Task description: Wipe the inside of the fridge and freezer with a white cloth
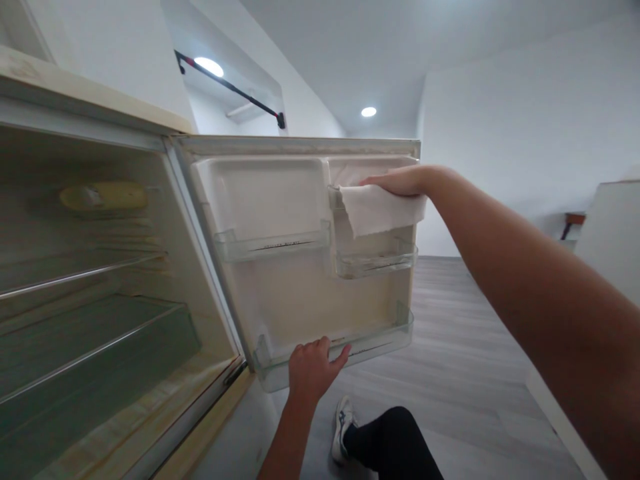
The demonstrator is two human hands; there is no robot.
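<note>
A fridge door (280,293) stands swung open before me, with clear plastic bins on its inner side. My right hand (403,180) is at the small upper right bin (336,198), its fingers closed on a white cloth (383,208) that drapes over the bin's front. The fingertips are partly hidden behind the cloth. Low on the door, my left hand (314,365) grips the rim of the long bottom bin (380,343), fingers over the edge and thumb apart. Two more bins, a left one (275,244) and a right one (377,262), sit between the hands' heights.
At left is the fridge interior with a glass shelf (85,275), a greenish drawer (100,360) and a yellowish lamp cover (105,197). My shoe (343,427) stands on the grey wood floor (465,347) below the door. A white cabinet (613,233) is at far right.
</note>
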